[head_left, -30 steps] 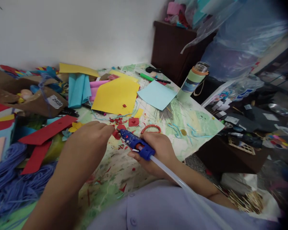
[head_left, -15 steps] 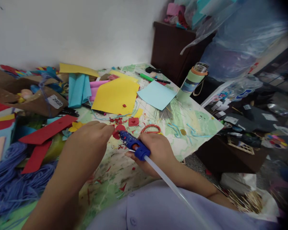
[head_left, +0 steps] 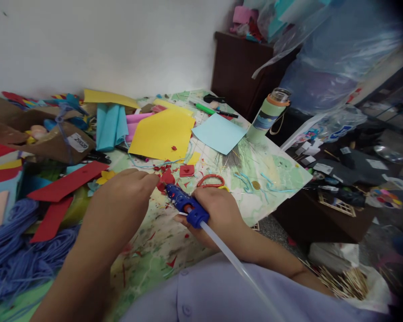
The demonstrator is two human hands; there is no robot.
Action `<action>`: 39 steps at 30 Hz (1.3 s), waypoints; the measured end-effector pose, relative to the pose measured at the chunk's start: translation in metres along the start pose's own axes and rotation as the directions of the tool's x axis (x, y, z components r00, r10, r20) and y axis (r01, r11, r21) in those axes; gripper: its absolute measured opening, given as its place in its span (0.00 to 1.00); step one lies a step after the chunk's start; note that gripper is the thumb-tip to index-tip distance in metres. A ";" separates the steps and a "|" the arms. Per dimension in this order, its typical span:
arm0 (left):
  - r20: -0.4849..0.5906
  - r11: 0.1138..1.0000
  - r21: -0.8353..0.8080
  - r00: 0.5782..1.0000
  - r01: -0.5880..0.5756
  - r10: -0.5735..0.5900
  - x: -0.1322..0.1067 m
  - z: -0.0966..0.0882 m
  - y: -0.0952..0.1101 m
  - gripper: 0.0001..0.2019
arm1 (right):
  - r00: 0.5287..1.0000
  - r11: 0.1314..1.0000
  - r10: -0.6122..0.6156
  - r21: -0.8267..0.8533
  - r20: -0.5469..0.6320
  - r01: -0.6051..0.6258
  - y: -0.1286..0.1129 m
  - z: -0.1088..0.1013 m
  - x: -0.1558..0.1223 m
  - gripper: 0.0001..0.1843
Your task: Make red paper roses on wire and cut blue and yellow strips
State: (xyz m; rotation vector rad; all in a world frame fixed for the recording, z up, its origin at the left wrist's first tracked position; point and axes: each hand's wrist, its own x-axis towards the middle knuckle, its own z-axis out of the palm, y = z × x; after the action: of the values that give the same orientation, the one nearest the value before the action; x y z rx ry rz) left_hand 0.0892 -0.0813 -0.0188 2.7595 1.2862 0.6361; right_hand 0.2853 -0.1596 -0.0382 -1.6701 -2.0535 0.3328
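Observation:
My right hand (head_left: 218,210) is wrapped round a blue hot glue gun (head_left: 179,199), with a long clear glue stick (head_left: 235,261) sticking out of its back end. The nozzle points away and to the left, close to the fingertips of my left hand (head_left: 127,192). The fingers of my left hand are closed in a pinch; whatever they hold is hidden behind them. Just beyond the nozzle is a round piece of red paper (head_left: 167,176). Red-handled scissors (head_left: 211,180) lie partly behind my right hand.
Yellow paper (head_left: 161,134) and a light blue sheet (head_left: 220,133) lie farther back. A bottle (head_left: 268,114) stands near the table's right edge. Blue yarn (head_left: 10,250), red strips (head_left: 69,182) and a cardboard box (head_left: 53,138) crowd the left. Red scraps litter the middle.
The glue gun has shifted very slightly left and down, with my right hand. My left hand stays nearly still, pinched as before.

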 end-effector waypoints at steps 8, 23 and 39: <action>-0.055 0.989 0.149 0.998 -0.008 0.017 0.000 -0.002 0.002 0.09 | 0.999 0.999 -0.040 0.029 0.001 0.040 -0.001 0.004 0.000 0.26; -0.401 0.559 -0.802 0.504 0.210 -0.765 0.017 -0.029 -0.036 0.09 | 0.979 0.970 0.068 0.241 -0.192 -0.021 0.027 0.010 -0.001 0.22; -0.010 -0.223 -0.943 0.693 -0.246 -0.721 0.002 -0.071 -0.050 0.06 | 0.889 0.971 0.182 -0.063 -0.419 -0.229 0.094 0.012 -0.002 0.14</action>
State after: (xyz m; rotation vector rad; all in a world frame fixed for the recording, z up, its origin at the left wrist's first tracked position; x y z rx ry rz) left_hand 0.0269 -0.0569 0.0374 0.7085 0.6293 1.6358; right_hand 0.3599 -0.1383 -0.0931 -1.8448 -1.6126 -0.0691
